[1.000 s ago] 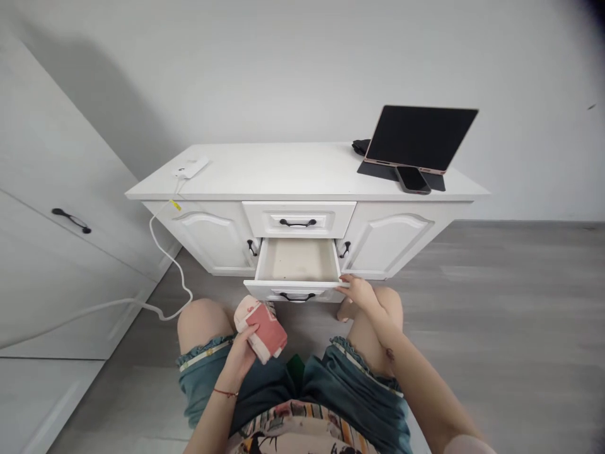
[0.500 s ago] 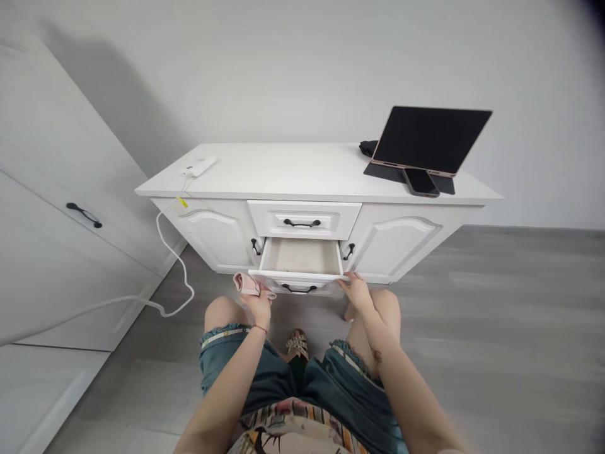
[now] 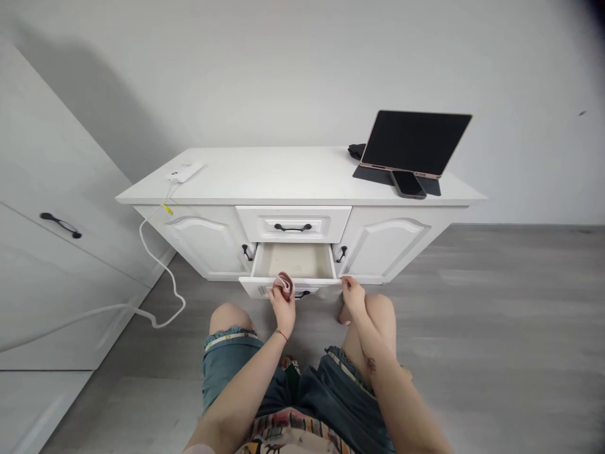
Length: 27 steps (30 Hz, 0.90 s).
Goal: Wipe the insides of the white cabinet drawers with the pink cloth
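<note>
My left hand [image 3: 283,308] is closed around a pink cloth [image 3: 284,285], folded into a roll with a pale layer showing at its end. It holds the cloth at the front of the lower drawer [image 3: 250,287], partly covering the black handle [image 3: 302,294]. That drawer is pulled out, and its pale bottom shows bare. At the drawer front's right corner, my right hand [image 3: 354,295] has its fingers bent together on the edge. Above, the upper drawer [image 3: 293,225] is closed.
On the white cabinet [image 3: 265,173] stand a tablet [image 3: 416,144] on a dark stand, a phone [image 3: 409,185], a black item [image 3: 356,151] and a white power strip [image 3: 185,172]. Its cable [image 3: 176,287] hangs on the left, near a white wardrobe [image 3: 51,277]. My knees flank the drawer.
My left hand has moved right with the cloth, from the drawer front's left corner to its middle, and the cloth's rolled end now points up. My right hand stays at the right corner.
</note>
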Motion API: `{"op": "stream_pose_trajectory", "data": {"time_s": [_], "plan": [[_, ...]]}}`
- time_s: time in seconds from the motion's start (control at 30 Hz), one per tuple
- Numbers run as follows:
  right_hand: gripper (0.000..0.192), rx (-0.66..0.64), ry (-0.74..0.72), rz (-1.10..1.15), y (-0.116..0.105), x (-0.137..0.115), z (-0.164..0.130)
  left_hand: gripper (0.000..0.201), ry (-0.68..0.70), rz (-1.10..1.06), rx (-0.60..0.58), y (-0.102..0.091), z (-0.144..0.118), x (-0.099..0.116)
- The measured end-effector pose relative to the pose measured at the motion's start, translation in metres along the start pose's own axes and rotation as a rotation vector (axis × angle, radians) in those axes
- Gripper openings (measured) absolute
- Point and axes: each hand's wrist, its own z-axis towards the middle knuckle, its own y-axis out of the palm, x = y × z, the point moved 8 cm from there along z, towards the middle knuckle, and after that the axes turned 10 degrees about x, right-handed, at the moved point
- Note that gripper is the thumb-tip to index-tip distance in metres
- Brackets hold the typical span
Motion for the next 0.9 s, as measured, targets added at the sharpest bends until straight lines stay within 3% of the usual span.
{"op": "stream_pose_trajectory", "data": {"time_s": [0.17, 0.3, 0.5, 0.6, 0.73, 0.9], "plan": [[0.028, -0.025, 0.054, 0.092, 0.0, 0.003, 0.002, 0.035, 0.126, 0.032, -0.022, 0.017, -0.011, 0.022], [0.026, -0.04, 0.065, 0.143, 0.0, 0.003, 0.006, 0.027, 0.243, 0.072, -0.107, 0.034, -0.02, 0.041], [0.029, -0.015, 0.084, 0.197, -0.01, 0.005, 0.003, 0.035, 0.275, -0.017, -0.188, 0.069, -0.04, 0.077], [0.031, 0.003, 0.093, 0.226, -0.015, 0.007, 0.0, 0.036, 0.213, -0.09, -0.209, 0.086, -0.049, 0.084], [0.032, 0.015, 0.104, 0.269, -0.015, 0.009, 0.001, 0.038, 0.101, -0.214, -0.249, 0.106, -0.058, 0.077], [0.027, 0.012, 0.102, 0.332, -0.008, 0.011, 0.007, 0.02, -0.4, -0.432, -0.229, 0.132, -0.062, 0.023]]}}
